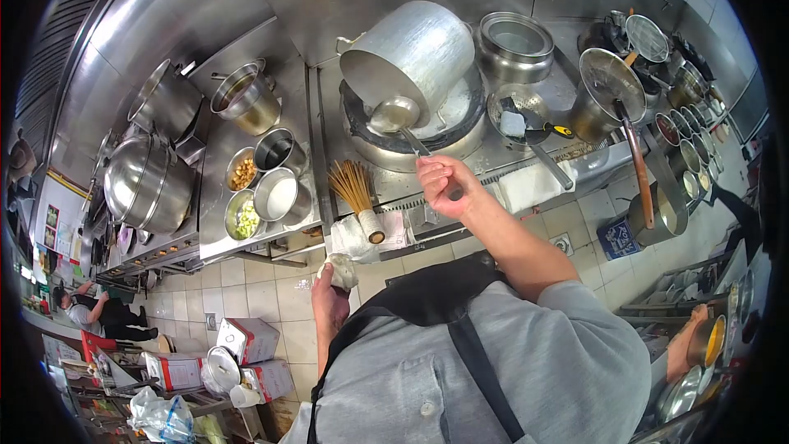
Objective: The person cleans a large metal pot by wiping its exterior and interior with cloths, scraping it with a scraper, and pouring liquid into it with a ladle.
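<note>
My right hand (448,187) is closed around the handle of a metal ladle (395,114). The ladle's round bowl is at the mouth of a large aluminium pot (427,45), which lies tilted in the wok on the round burner (378,144). Low on the left, my left hand (331,304) grips a crumpled off-white cloth (337,271). Between the two hands, a bamboo wok brush (355,193) rests on a folded cloth (386,230) at the stove's front edge.
Metal containers with chopped green food (244,218), brown pieces (242,171) and white contents (281,193) stand at left. A strainer (518,111) with a spatula lies at right, beside a pot with a pan (612,86) on it. Another person (99,312) is far left.
</note>
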### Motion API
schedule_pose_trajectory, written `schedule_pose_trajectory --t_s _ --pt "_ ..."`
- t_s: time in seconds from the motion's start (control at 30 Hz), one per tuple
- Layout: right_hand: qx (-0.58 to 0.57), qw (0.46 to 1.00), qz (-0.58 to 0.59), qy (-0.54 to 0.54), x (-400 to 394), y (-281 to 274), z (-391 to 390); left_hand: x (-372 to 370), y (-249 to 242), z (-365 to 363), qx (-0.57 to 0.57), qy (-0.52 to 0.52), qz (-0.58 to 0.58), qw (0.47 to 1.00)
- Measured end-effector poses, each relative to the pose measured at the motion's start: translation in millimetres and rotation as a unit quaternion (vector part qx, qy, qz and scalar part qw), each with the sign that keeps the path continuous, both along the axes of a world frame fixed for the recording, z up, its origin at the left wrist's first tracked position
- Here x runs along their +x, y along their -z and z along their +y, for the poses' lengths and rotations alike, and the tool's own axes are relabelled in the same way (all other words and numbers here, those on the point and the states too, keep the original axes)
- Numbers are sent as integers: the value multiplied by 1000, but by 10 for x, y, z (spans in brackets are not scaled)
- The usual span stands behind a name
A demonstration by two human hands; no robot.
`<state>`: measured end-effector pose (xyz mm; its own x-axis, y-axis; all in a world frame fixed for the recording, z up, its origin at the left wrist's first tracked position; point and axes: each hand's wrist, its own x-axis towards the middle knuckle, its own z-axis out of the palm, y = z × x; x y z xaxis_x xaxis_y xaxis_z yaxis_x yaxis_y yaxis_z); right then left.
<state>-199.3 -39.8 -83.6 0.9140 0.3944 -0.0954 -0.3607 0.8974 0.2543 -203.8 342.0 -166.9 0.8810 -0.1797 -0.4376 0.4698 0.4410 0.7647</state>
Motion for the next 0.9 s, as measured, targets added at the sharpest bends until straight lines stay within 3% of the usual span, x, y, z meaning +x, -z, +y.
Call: schedule_pose_trajectory --t_s 0.23,0.53,0.63,0.9 --pt "0 1000 -14 -20 -304 -255 53 13 155 30 -37 35 4 999" --pt "1 999 -21 -48 -703 -724 139 -71 58 -42 43 51 -37 997" --pt "3 997 -45 -65 -817 -945 180 -31 81 -24 -41 36 -2 999" --pt "30 989 -115 -93 -913 -1546 153 1 72 -49 -20 18 2 1000"
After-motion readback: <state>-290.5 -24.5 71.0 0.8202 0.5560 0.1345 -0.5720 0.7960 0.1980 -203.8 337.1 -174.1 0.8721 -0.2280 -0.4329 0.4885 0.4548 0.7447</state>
